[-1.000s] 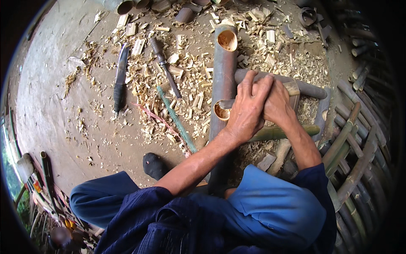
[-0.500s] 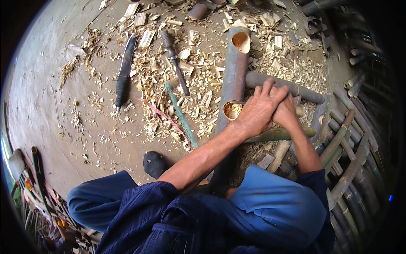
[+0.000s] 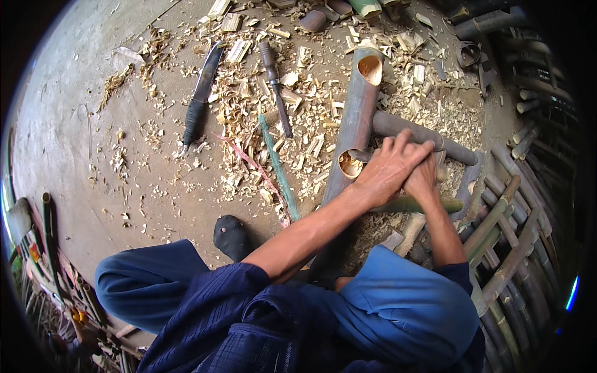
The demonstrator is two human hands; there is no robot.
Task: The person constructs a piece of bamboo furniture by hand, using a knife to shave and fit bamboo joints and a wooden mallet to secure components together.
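Observation:
A thick grey-brown bamboo pole lies lengthwise before me, with one oval hole cut near its far end and another near my hands. At the nearer hole a short dark metal blade of a carving tool shows over the rim. My left hand is closed around this tool, its fingers lapping over my right hand. My right hand grips beside it, partly covered. A pale stub, perhaps the handle's end, shows beyond the fingers. Most of the tool is hidden.
A thinner bamboo piece lies crosswise beyond my hands, a greenish one nearer. On the left are a knife, a chisel-like tool and a green strip. Shavings cover the floor; stacked bamboo poles stand at right.
The view has shifted, so the floor things appear farther right. My hands stay together at the nearer hole, having moved slightly along the pole; more of the blade shows at its rim.

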